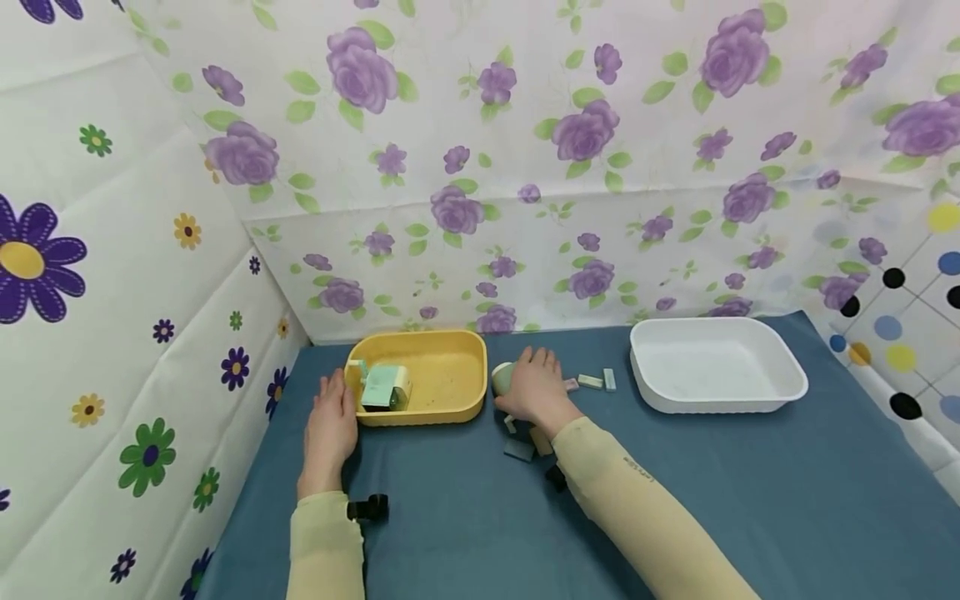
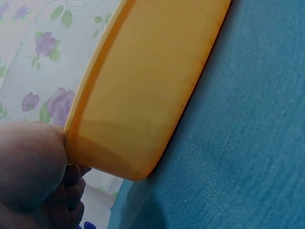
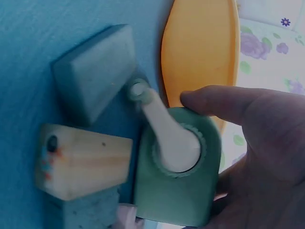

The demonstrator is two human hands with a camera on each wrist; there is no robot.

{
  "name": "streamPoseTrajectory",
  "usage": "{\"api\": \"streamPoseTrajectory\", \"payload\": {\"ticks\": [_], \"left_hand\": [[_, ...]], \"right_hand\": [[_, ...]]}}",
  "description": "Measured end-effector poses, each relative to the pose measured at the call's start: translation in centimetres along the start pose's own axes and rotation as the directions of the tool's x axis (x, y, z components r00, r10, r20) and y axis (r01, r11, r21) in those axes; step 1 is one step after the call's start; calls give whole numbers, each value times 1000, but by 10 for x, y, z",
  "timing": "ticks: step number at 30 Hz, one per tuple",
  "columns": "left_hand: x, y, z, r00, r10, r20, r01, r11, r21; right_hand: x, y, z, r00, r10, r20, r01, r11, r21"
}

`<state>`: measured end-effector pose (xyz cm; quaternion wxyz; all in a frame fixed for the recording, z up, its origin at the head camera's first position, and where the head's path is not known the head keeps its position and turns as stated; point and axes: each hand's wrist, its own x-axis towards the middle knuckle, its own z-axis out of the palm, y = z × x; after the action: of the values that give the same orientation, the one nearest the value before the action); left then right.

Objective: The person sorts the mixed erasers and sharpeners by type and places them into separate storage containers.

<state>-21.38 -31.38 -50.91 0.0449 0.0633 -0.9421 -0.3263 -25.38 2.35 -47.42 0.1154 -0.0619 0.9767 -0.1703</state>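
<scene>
Right fingers [image 1: 538, 362] partly hide what looks like a green sharpener [image 1: 502, 380].

Both sleeved arms [image 1: 645, 508] stretched forward, the left hand [image 1: 330, 429] pointing its fingers [image 1: 337, 390] ahead, the right hand [image 1: 537, 390] curved in a grip.

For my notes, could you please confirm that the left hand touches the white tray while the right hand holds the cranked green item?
Not quite: the tray the left hand touches is yellow, not white, as the left wrist view shows; the right hand does hold the cranked green item.
</scene>
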Motion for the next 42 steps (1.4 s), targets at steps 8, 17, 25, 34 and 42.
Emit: {"api": "streamPoseTrajectory", "payload": {"ticks": [8, 17, 25, 34, 42], "left_hand": [[2, 1, 0, 1000, 14, -21, -14, 1000, 8], [1, -2, -4, 1000, 3, -18, -3, 1000, 2], [-1, -4, -6, 1000, 0, -24, 0, 1000, 4], [-7, -6, 1, 1000, 7, -6, -7, 1000, 1], [-4, -3, -2, 1000, 12, -19, -12, 1000, -16]], "right_hand": [[1, 1, -7, 999, -51, 7, 51, 999, 9], [9, 4, -1, 975, -222, 16, 223, 975, -9], [11, 7, 7, 986, -168, -14, 168, 981, 97], [8, 16, 13, 989, -148, -30, 150, 985, 90], [8, 14, 5, 986, -156, -60, 162, 980, 117]]}}
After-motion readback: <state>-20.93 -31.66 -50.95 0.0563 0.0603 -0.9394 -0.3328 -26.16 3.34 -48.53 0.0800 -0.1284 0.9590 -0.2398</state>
